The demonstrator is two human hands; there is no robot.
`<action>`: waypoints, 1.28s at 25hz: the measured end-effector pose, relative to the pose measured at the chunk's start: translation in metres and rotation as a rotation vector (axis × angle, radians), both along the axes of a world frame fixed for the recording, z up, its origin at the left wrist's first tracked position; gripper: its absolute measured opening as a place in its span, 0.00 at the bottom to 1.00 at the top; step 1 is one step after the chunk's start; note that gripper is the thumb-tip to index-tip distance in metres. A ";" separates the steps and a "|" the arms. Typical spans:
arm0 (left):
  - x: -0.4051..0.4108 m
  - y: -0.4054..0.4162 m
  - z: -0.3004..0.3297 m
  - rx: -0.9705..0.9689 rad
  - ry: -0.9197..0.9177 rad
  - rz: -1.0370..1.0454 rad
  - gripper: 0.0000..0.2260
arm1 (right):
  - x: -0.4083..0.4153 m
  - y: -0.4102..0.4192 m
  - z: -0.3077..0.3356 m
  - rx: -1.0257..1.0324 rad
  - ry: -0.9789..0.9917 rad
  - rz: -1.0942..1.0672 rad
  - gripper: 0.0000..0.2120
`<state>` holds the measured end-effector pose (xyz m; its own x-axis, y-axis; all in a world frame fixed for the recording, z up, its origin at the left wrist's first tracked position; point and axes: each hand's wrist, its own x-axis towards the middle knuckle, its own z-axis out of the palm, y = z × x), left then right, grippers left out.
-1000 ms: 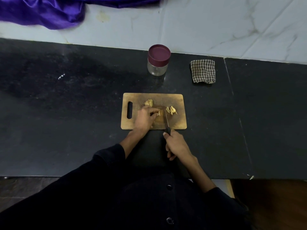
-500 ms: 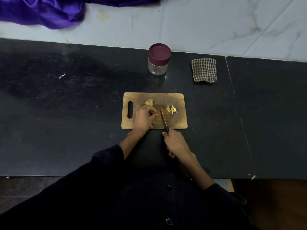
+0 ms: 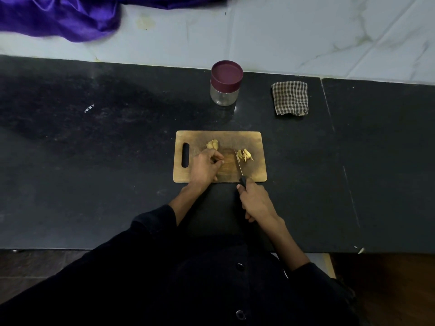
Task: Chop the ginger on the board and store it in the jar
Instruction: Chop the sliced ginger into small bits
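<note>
Wrapped around the black handle of the knife [image 3: 240, 167], the right hand [image 3: 256, 203] sits just below the board's lower edge, so the blade reaches up across the wood with its edge beside the cut ginger slivers [image 3: 244, 155], probably to nudge them clear of the working spot. Curled fingers of the left hand [image 3: 204, 168] rest on the cutting board [image 3: 256, 140] at frame centre; whether they pinch a small piece of ginger cannot be told, since the fingertips hide it. An uncut ginger lump [image 3: 212, 144] lies just above that hand, kept within reach for the next cuts. Well above the board, in the upper middle, the jar [image 3: 226, 83] stands with its maroon lid on, so storing seems some way off. To its right lies a folded checked cloth [image 3: 290, 98].
</note>
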<state>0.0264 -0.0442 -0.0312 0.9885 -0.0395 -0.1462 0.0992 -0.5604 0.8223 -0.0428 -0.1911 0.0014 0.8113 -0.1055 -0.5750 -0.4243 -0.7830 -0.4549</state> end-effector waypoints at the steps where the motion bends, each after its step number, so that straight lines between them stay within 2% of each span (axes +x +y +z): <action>1: 0.001 0.000 -0.001 -0.009 0.004 0.004 0.03 | 0.001 0.000 0.000 0.000 -0.015 0.002 0.11; 5: 0.000 0.005 -0.001 -0.107 0.045 -0.001 0.06 | 0.009 0.004 -0.001 -0.014 -0.122 0.040 0.13; 8: 0.001 0.011 0.000 -0.191 0.016 0.105 0.11 | 0.022 0.006 0.000 -0.014 -0.186 0.052 0.13; 11: 0.014 0.019 0.006 -0.208 -0.024 0.234 0.13 | 0.031 0.006 -0.002 -0.038 -0.183 0.046 0.13; 13: 0.022 0.022 0.011 -0.157 0.006 0.194 0.14 | 0.034 0.005 -0.006 -0.036 -0.162 0.032 0.12; 17: 0.025 0.020 0.013 -0.078 0.030 0.133 0.12 | 0.036 0.004 -0.011 -0.020 -0.143 0.004 0.10; 25: 0.025 0.026 0.012 -0.125 0.081 0.191 0.09 | 0.036 0.005 -0.016 -0.030 -0.150 0.010 0.11; 32: 0.031 0.034 0.013 -0.091 0.090 0.175 0.07 | 0.036 0.004 -0.018 -0.018 -0.152 0.004 0.11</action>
<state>0.0577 -0.0102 -0.0183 0.9645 0.1147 -0.2378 0.2638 -0.4515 0.8524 -0.0070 -0.1871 -0.0164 0.8894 -0.1111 -0.4435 -0.3482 -0.7932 -0.4996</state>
